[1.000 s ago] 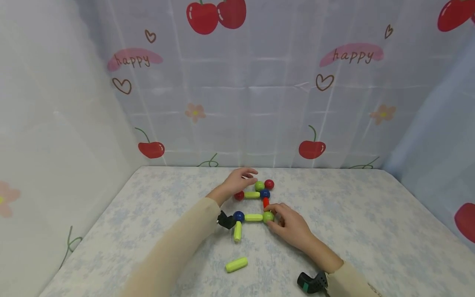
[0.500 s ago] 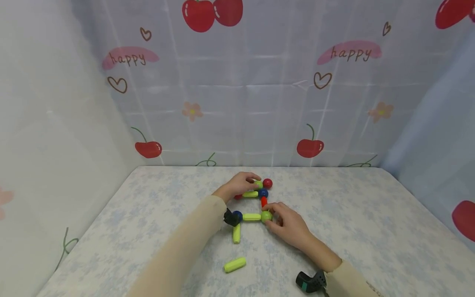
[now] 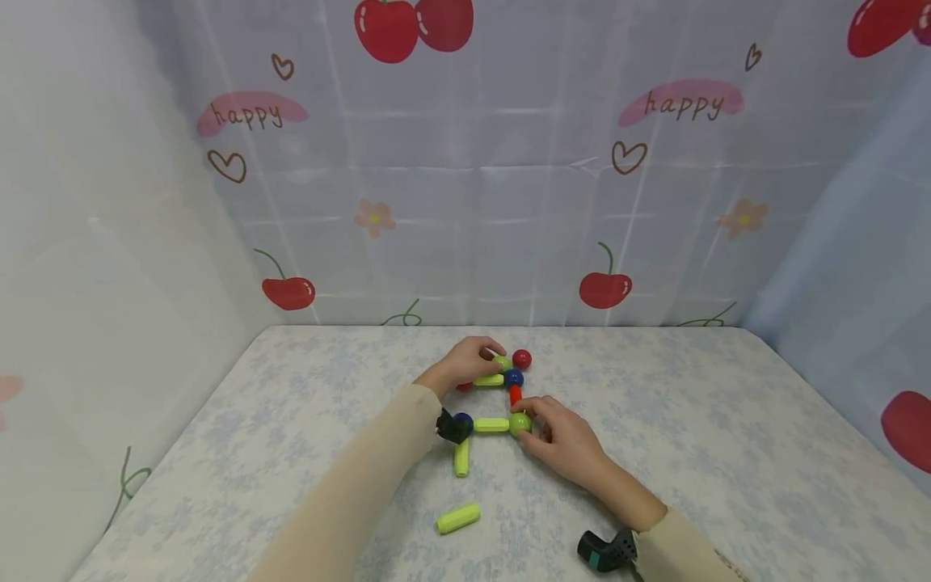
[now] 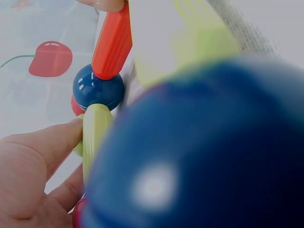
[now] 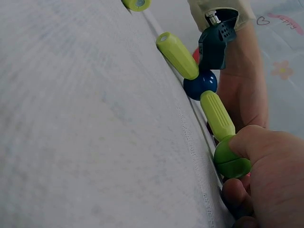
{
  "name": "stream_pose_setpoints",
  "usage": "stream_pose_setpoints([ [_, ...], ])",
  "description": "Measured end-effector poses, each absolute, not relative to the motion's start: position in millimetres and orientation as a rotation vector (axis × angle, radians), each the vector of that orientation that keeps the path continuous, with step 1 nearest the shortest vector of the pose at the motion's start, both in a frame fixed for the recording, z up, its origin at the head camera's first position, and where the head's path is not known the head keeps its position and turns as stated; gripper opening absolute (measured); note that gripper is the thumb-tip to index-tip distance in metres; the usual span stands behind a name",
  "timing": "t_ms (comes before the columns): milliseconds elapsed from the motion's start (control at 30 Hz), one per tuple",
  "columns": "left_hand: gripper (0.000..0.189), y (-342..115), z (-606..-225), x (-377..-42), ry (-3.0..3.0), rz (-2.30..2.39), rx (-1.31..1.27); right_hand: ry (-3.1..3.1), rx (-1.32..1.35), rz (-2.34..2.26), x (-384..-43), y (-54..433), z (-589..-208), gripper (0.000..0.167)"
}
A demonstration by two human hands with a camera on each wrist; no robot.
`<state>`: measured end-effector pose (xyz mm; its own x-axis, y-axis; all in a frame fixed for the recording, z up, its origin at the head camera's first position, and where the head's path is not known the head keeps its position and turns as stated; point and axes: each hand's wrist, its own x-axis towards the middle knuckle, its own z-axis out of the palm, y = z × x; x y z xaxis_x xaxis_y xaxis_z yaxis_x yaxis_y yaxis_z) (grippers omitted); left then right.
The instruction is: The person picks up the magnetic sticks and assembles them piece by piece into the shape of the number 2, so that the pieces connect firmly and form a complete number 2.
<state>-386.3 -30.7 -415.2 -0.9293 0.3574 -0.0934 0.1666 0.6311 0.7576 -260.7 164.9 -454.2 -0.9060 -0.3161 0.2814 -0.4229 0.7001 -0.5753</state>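
Observation:
My left hand [image 3: 469, 361] pinches a loose green ball [image 3: 502, 364] at the back of the table; fingers hide part of it in the left wrist view. My right hand [image 3: 570, 440] holds another green ball [image 5: 232, 161] between thumb and fingers. This ball joins a yellow-green rod [image 5: 217, 115] leading to a blue ball [image 5: 200, 85], from which a second yellow-green rod [image 5: 177, 56] extends toward me. A red rod [image 4: 111, 45] runs back to another blue ball [image 4: 97, 89]. From there a yellow-green rod [image 3: 489, 381] reaches a red ball [image 3: 464, 386], mostly covered by my left hand.
A separate red ball [image 3: 521, 360] sits behind the built chain. One loose yellow-green rod [image 3: 458, 518] lies nearer to me on the patterned tabletop [image 3: 691, 444]. A printed curtain [image 3: 465, 202] hangs at the table's back edge. Black wrist cameras [image 3: 607, 552] sit at both sleeves.
My left hand has moved slightly right and down onto the loose green ball and now pinches it. My right hand keeps its hold on the other green ball.

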Motion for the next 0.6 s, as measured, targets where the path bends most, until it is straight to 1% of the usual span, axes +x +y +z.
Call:
stream_pose_setpoints([
  [300, 0.029, -37.3, -411.3, -381.8, 2.594, 1.322, 0.34, -2.755, 0.597, 0.962, -262.9, 162.5, -454.3, 0.032],
  [600, 0.034, -53.7, -400.4, -359.7, 2.613, 1.523, 0.341, -2.787, 0.567, 0.951, -261.9, 163.2, -453.0, 0.032],
])
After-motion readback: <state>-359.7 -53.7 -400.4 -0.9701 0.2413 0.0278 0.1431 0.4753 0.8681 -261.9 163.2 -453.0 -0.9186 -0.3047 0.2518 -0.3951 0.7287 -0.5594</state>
